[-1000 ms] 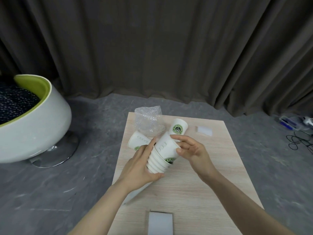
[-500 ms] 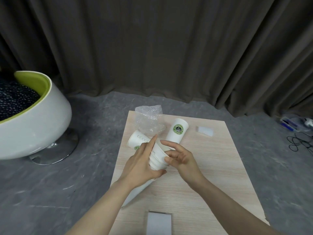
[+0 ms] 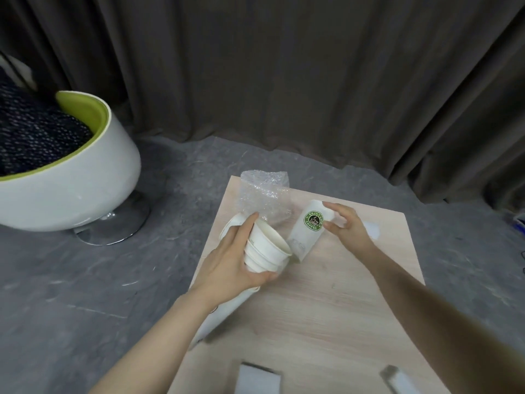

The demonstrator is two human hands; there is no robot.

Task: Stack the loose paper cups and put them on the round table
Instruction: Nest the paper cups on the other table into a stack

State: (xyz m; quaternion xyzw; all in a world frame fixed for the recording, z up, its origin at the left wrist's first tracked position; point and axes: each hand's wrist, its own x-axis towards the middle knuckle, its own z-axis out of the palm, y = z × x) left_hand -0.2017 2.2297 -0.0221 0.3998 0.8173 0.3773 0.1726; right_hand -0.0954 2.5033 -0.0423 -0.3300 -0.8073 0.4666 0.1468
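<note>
My left hand [image 3: 231, 264] grips a long stack of white paper cups [image 3: 265, 251], tilted with its open mouth up and to the right; the stack's lower end runs under my wrist. A loose white cup with a green round logo [image 3: 308, 227] lies on its side on the pale wooden table [image 3: 326, 308], just right of the stack. My right hand [image 3: 348, 228] hovers at that cup's base with fingers spread, holding nothing. Another loose cup [image 3: 231, 224] lies behind my left hand, mostly hidden.
Crumpled bubble wrap [image 3: 265, 196] lies at the table's far left corner. A small white pad [image 3: 372, 230] sits behind my right hand. White boxes [image 3: 258, 379] rest at the near edge. A white and green round chair [image 3: 62, 177] stands on the grey floor at left.
My right hand has let go of the stack's top cup and moved right to the logo cup. The view has shifted closer.
</note>
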